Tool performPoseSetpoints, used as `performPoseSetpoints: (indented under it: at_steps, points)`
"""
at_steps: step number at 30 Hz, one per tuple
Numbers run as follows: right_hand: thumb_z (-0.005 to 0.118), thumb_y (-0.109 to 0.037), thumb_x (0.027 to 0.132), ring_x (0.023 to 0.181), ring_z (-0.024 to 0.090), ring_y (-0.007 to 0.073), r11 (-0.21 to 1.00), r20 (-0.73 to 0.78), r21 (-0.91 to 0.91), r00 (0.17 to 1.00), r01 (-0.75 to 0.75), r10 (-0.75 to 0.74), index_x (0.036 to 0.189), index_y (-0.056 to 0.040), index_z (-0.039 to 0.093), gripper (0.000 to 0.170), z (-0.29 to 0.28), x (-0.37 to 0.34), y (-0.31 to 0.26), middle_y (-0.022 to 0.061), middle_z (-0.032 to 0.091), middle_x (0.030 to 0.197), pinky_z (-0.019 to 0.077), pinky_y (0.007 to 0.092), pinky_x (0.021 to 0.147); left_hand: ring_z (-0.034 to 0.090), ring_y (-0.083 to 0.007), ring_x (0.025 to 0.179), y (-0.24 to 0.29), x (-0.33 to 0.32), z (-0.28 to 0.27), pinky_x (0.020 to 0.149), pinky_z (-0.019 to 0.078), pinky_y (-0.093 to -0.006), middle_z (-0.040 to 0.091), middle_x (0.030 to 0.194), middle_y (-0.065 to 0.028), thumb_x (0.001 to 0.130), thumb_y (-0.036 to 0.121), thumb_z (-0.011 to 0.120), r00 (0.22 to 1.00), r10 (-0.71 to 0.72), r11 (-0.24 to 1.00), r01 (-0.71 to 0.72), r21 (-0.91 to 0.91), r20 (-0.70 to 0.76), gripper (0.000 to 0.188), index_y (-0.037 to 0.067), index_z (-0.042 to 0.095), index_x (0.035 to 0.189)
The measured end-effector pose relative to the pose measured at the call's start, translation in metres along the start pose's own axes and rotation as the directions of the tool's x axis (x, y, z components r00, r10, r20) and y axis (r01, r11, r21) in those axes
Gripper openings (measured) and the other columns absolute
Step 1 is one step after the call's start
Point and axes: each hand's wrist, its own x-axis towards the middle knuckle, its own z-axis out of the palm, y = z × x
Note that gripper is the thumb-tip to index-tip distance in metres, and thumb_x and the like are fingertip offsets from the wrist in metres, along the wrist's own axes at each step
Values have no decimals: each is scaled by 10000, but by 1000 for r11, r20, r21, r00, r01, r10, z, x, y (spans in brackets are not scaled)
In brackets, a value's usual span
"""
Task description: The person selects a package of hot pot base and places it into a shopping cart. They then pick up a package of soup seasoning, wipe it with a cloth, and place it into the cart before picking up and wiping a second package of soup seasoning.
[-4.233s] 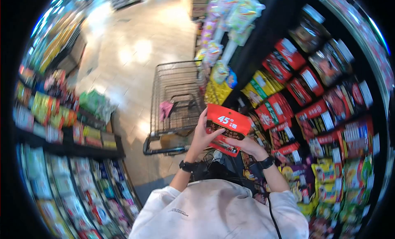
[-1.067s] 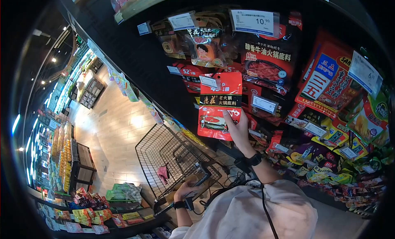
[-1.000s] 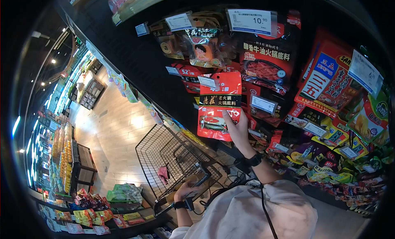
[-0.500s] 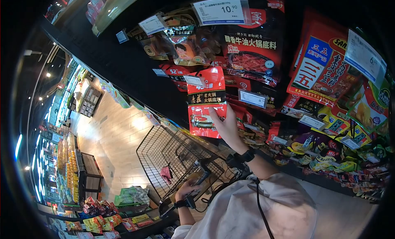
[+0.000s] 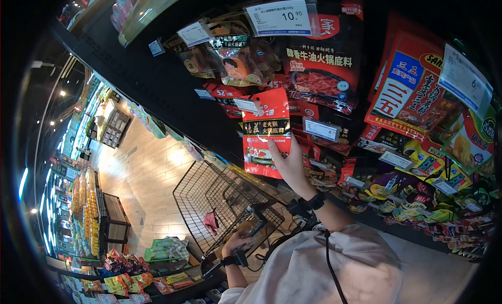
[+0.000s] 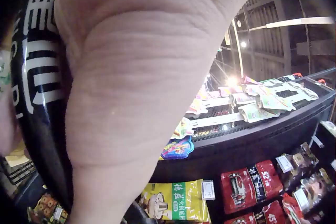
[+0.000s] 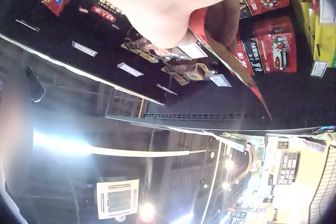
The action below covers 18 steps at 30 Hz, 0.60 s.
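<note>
In the head view my right hand [image 5: 289,165] holds a red pouch of hotpot soup base [image 5: 267,128] upright by its lower right part, thumb across the front. The pouch is raised before the hanging rack, and a price tag [image 5: 247,105] overlaps its upper left. The right wrist view has the pouch [image 7: 231,61] edge-on, pinched between thumb and fingers. My left hand [image 5: 236,243] grips the handle of a wire shopping cart [image 5: 201,191] lower down. In the left wrist view the black handle [image 6: 44,77] with white lettering passes behind that hand [image 6: 136,71].
Hotpot base packets, such as a black-and-red one [image 5: 321,68] and a red-and-blue one [image 5: 405,87], hang on the rack at the right. A pink cloth [image 5: 210,222] lies in the cart. Tiled floor [image 5: 146,157] runs along the left, past a produce stand [image 5: 112,128].
About four seconds ago both hands held the pouch over the cart. Now the left hand is on the cart handle and the right holds the pouch at the rack. Lately only the view shifted slightly.
</note>
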Motion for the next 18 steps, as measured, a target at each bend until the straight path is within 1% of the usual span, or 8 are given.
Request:
performPoseSetpoints:
  at_steps: [1, 2, 5, 6, 10, 13, 16, 18]
  points:
    - [662, -155, 968, 938, 713, 209, 999, 9, 31, 1000, -21, 21, 1211, 21, 560, 318, 2, -2, -6, 142, 719, 1064, 539, 346, 827, 517, -37, 614, 5, -3, 3, 514, 399, -191, 639, 874, 19, 780, 230, 879, 1000, 3, 1000, -3, 0, -7, 613, 20, 595, 1282]
    - [662, -161, 968, 940, 715, 218, 997, 19, 62, 999, -42, 41, 1219, 21, 558, 327, 3, -3, -9, 144, 721, 1062, 538, 351, 830, 532, -42, 631, 6, -3, 4, 527, 413, -193, 643, 888, 13, 778, 231, 880, 1000, 4, 1000, -4, 10, -3, 620, 21, 593, 1286]
    - [652, -168, 970, 940, 722, 257, 999, 5, -9, 999, 37, -37, 1236, 25, 548, 345, 8, -1, 0, 160, 724, 1059, 539, 369, 827, 571, -57, 681, 7, -3, 3, 564, 452, -201, 652, 929, -4, 775, 232, 882, 1000, 5, 999, -5, 33, -5, 629, 26, 591, 1293]
    - [647, -167, 969, 951, 726, 295, 999, 4, -7, 999, 45, -45, 1243, 27, 544, 351, 9, 0, 6, 177, 725, 1061, 545, 382, 811, 582, -61, 697, 2, 0, 1, 577, 463, -204, 655, 942, -9, 775, 230, 882, 1000, 3, 999, -3, 37, -16, 626, 28, 592, 1291]
    - [652, -168, 961, 955, 725, 329, 996, -25, -54, 997, 73, -75, 1245, 23, 543, 359, 12, 3, 9, 194, 723, 1057, 551, 396, 795, 612, -73, 756, -3, 2, -1, 622, 494, -209, 662, 988, -19, 771, 228, 883, 999, 25, 999, -24, 23, -28, 618, 25, 596, 1280]
    - [653, -168, 960, 956, 724, 337, 994, -49, -68, 995, 82, -86, 1248, 18, 545, 359, 13, 4, 10, 196, 724, 1049, 552, 401, 792, 627, -91, 814, -9, 8, -9, 660, 515, -225, 666, 1023, -34, 765, 218, 886, 998, -15, 1000, 16, -10, 57, 656, 3, 582, 1305]
    - [656, -174, 960, 952, 725, 338, 990, -76, -104, 992, 96, -104, 1248, 21, 545, 365, 10, 7, 17, 197, 725, 1044, 551, 407, 793, 639, -117, 869, -5, 5, -9, 723, 535, -255, 668, 1042, -47, 754, 273, 892, 998, -57, 996, 55, 76, 34, 701, -16, 580, 1312]
    - [663, -184, 959, 952, 725, 338, 983, -80, -145, 989, 109, -122, 1246, 28, 543, 378, 5, 15, 22, 201, 725, 1040, 550, 415, 797, 644, -135, 897, -23, 19, -18, 758, 539, -270, 670, 1065, -64, 745, 324, 890, 1000, -16, 986, 14, 165, 12, 732, -24, 584, 1311]
